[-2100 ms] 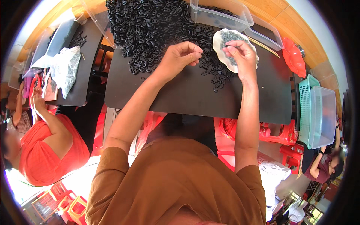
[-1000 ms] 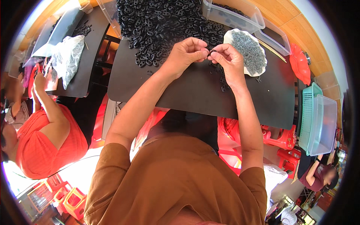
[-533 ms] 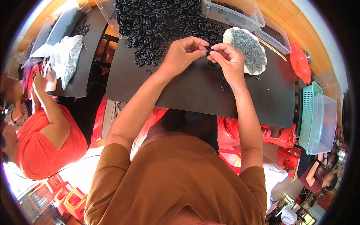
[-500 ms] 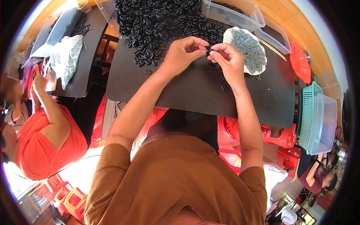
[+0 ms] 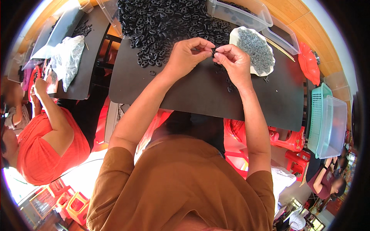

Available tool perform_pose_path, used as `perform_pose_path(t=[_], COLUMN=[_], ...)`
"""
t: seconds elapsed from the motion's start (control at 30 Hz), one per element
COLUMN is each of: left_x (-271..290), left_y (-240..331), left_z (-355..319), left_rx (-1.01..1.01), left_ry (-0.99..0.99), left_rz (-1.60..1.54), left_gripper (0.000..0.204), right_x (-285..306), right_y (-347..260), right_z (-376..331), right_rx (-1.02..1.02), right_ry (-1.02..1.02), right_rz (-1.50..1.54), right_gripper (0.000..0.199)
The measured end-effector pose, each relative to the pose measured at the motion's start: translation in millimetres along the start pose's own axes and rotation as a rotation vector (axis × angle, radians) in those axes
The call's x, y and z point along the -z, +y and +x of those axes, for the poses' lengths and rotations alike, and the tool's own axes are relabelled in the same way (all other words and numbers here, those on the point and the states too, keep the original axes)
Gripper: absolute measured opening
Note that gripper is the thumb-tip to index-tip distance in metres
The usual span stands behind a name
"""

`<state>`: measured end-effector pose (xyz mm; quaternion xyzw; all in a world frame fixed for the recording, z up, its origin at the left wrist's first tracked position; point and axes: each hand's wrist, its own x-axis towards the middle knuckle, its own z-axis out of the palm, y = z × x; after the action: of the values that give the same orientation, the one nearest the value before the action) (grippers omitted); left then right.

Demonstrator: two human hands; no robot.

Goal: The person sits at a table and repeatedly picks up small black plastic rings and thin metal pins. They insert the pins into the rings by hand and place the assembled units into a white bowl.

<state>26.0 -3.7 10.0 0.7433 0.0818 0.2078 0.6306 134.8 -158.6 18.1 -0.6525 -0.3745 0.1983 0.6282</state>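
Note:
My left hand [image 5: 188, 57] and my right hand [image 5: 236, 62] meet over the dark table, thumbs and fingertips pinched close together. Between them is a small black plastic piece [image 5: 214, 51], mostly hidden by the fingers. Just beyond spreads a large heap of black oval plastic pieces [image 5: 162, 23] with two holes each. Beside my right hand, a white scalloped dish [image 5: 233, 37] holds many small grey pins [image 5: 255, 52]. Several small black pieces [image 5: 230, 86] lie under my right wrist, and a single loose piece [image 5: 152, 73] sits left of my left wrist.
Clear plastic bins [image 5: 241, 15] stand at the back. A red tray [image 5: 307, 63] and a teal basket [image 5: 319, 119] are on the right. At left, a person in red [image 5: 54, 146] works at another table [image 5: 92, 42] with a plastic bag [image 5: 68, 59]. Red stools [image 5: 77, 206] stand behind.
Both hands stay almost in place, with only slight shifts of the right fingertips at the black piece. The person at left has moved their hands a little.

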Motion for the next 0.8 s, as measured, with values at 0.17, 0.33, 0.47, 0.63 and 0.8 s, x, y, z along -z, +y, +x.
perform_pose_path(t=[0.17, 0.33, 0.47, 0.63, 0.8], left_x=[0.3, 1.1, 2.1, 0.2, 2.0], left_y=[-0.2, 5.2, 2.6, 6.3, 2.3], left_z=[-0.9, -2.2, -1.7, -0.7, -1.3], left_rx=[-0.005, -0.04, -0.051, -0.014, 0.023], left_ry=[-0.002, -0.026, -0.03, 0.007, -0.036], left_rz=[0.05, 0.145, 0.115, 0.032, -0.045], left_gripper=[0.019, 0.022, 0.025, 0.024, 0.02], right_x=[-1.0, -3.5, -5.1, -3.4, -0.7], right_y=[4.8, 10.9, 12.6, 6.0, 6.6], right_z=[-0.1, -1.6, -2.0, 2.3, 2.6], right_rx=[-0.006, 0.023, 0.063, 0.02, 0.009], right_ry=[-0.026, -0.015, 0.001, 0.002, 0.02], right_rz=[0.021, -0.028, -0.014, 0.1, 0.133], right_gripper=[0.005, 0.002, 0.002, 0.005, 0.007])
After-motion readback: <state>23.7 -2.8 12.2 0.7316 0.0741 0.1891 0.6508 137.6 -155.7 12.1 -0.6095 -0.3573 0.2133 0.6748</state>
